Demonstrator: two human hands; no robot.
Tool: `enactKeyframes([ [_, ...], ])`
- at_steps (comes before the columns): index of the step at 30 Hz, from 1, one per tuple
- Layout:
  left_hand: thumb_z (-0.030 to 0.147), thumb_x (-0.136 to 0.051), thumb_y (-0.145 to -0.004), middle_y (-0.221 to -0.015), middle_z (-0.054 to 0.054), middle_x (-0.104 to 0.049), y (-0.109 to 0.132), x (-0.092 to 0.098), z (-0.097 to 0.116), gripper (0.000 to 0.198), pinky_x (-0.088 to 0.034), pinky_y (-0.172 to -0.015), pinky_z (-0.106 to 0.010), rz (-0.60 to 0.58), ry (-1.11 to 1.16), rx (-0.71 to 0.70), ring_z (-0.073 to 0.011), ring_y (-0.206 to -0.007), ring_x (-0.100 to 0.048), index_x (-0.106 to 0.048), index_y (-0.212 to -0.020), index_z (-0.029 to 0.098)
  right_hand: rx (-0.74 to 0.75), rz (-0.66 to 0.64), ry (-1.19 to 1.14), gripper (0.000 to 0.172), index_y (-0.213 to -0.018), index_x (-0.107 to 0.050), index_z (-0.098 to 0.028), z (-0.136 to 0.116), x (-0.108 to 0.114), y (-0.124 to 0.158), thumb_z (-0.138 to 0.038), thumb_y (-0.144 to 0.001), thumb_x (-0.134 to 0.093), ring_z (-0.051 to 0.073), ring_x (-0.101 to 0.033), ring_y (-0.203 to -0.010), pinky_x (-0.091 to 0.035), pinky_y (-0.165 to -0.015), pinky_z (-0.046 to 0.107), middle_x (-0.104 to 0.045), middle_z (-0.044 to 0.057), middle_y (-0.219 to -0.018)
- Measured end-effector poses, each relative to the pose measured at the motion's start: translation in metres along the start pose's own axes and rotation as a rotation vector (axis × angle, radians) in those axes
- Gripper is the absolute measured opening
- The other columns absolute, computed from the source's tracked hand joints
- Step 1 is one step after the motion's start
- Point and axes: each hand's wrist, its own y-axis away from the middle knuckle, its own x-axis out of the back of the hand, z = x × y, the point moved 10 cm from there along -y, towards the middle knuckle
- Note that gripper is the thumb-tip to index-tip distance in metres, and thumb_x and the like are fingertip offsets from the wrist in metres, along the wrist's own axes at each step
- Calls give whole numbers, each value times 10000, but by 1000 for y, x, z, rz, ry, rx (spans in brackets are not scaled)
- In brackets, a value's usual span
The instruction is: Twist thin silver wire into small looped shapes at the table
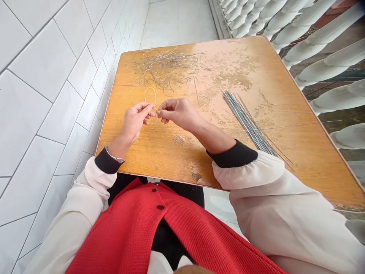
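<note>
Thumb and fingers of my left hand (135, 120) are pinched on a thin wire (150, 88) bent into a loop, which stands up above the fingertips. Close beside it on the right, my right hand (179, 113) is also closed in a pinch at the wire's lower part. The fingertips cover much of that part, so how the wire runs between them is hard to see. Both hands are over the left half of the wooden table (142, 156). A small curved piece of wire (205, 99) lies to the right of my right hand.
A tangled heap of looped wires (168, 62) lies at the table's far left. On the right is a bundle of straight wires (246, 121), with a single wire across it. White tiled wall (57, 95) borders the left side; white balusters (319, 42) stand along the right.
</note>
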Motion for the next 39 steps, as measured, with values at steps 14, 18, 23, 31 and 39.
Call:
enactKeyframes([
  [14,108,-620,-911,-624,33,-603,-5,0,-16,256,-414,-551,-159,23,33,52,-26,-554,-506,-616,-656,141,-14,69,140,187,-652,-621,-163,14,-6,-2,-112,-824,-674,75,-546,-462,-406,-472,196,-599,-29,-507],
  [18,116,-617,-916,-647,29,-609,-6,-1,-17,252,-418,-564,-166,4,43,49,-27,-559,-501,-610,-665,138,-52,89,132,221,-633,-607,-161,14,-4,-1,-89,-825,-689,68,-548,-458,-411,-471,186,-583,-34,-504],
  [23,136,-630,-915,-695,18,-625,-6,5,-17,209,-435,-599,-176,12,35,101,-35,-596,-527,-622,-706,136,-58,90,53,266,-626,-601,-159,14,0,-1,-118,-879,-671,56,-550,-451,-453,-467,174,-624,-12,-553],
  [31,117,-650,-903,-657,3,-623,-27,18,-29,259,-388,-579,-191,-64,-188,209,-32,-569,-507,-595,-650,123,-184,244,68,317,-607,-599,-150,34,25,-7,-36,-903,-599,54,-514,-409,-418,-428,181,-601,-10,-536],
  [39,234,-720,-835,-601,-14,-604,-66,60,-43,299,-428,-626,-294,-21,-726,188,-114,-564,-544,-563,-587,178,-235,226,119,278,-617,-617,-153,47,26,-10,-41,-871,-602,70,-529,-447,-430,-465,204,-605,-1,-543],
])
